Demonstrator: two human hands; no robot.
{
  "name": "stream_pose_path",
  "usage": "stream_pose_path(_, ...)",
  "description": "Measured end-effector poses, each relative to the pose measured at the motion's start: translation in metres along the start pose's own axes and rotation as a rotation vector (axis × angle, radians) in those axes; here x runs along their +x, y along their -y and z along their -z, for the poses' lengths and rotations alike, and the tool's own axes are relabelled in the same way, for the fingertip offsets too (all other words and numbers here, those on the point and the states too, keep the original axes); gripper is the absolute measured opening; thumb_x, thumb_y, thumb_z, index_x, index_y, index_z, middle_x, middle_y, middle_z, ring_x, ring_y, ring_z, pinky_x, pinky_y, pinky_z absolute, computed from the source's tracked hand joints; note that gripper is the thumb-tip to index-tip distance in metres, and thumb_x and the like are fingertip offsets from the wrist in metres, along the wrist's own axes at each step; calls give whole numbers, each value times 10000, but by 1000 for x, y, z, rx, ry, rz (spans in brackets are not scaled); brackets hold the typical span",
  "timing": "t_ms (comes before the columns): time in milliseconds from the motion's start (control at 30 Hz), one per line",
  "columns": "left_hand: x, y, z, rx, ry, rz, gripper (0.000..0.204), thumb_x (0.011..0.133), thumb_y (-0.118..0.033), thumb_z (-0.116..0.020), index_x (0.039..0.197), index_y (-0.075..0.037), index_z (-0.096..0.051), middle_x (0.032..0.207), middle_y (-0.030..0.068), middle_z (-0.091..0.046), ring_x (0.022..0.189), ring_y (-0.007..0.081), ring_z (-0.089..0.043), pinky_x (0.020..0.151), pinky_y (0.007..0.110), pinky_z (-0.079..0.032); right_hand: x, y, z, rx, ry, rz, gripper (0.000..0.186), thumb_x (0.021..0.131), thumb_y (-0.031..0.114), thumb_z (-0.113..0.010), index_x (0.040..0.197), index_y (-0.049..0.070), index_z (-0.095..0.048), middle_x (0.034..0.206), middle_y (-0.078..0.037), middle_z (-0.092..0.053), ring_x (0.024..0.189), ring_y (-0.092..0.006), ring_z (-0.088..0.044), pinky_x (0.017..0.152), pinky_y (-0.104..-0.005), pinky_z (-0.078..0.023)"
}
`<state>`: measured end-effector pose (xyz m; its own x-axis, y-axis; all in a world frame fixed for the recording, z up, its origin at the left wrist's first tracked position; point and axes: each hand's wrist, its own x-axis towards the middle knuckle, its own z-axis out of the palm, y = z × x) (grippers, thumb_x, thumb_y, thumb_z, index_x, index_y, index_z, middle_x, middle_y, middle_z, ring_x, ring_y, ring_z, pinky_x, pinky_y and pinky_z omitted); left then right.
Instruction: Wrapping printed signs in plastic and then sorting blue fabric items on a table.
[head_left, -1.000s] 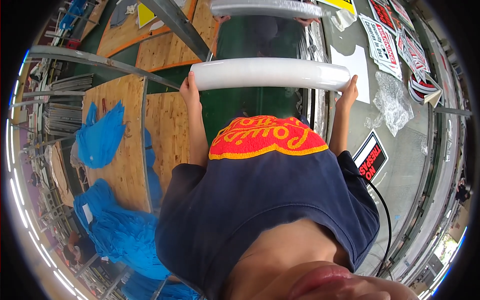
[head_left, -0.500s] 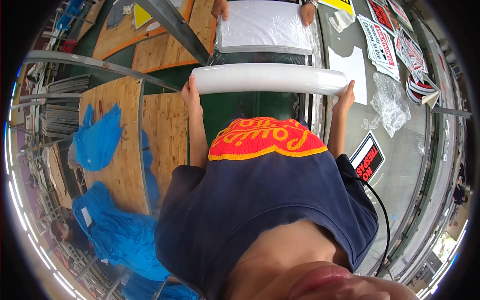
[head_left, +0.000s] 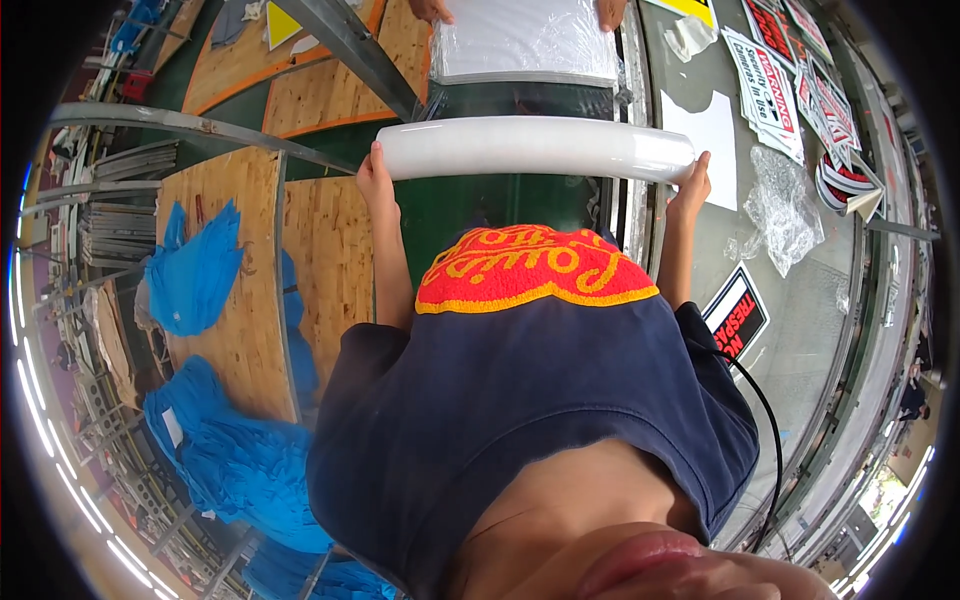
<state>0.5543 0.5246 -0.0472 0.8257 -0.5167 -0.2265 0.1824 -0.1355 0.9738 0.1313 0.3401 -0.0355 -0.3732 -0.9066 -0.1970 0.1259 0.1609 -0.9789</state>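
I hold a long white roll of clear plastic film (head_left: 532,148) crosswise in front of me. My left hand (head_left: 378,178) is closed on its left end, and my right hand (head_left: 692,186) grips the right end. Beyond the roll, another person's hands (head_left: 609,14) rest at the sides of a stack of white sheets (head_left: 522,45) covered in clear wrap. Under the roll is a dark green surface (head_left: 500,200) beside metal rails.
Wooden boards (head_left: 215,370) on the left carry blue cloth pieces (head_left: 192,280). Metal bars (head_left: 363,60) cross the upper left. A grey table (head_left: 810,300) on the right holds printed signs (head_left: 762,90), a white sheet (head_left: 722,130) and crumpled plastic (head_left: 785,215).
The other person's hands and wrapped stack came down into view beyond the roll, then shifted slightly upward in the picture. The roll in my hands dipped a little and rose again.
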Motion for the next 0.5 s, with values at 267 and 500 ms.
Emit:
stream_pose_path(267, -14, 0, 0, -51, -15, -29, 408, 910, -376, -557, 835, 21, -618, 791, 35, -605, 740, 95, -506, 691, 226, -399, -8, 4, 2, -7, -73, -56, 563, 927, 480, -474, 914, -64, -619, 876, -95, -628, 814, -167, -560, 811, -303, -426)
stream_pose_path(500, -16, 1, 4, -87, -84, -22, 418, 910, -381, -557, 842, 26, -622, 806, 43, -609, 748, 106, -511, 694, 237, -402, -9, -7, 8, -51, -31, 59, 483, 909, 521, -463, 612, 140, -439, 557, 44, -419, 519, -74, -382, 455, -259, -273)
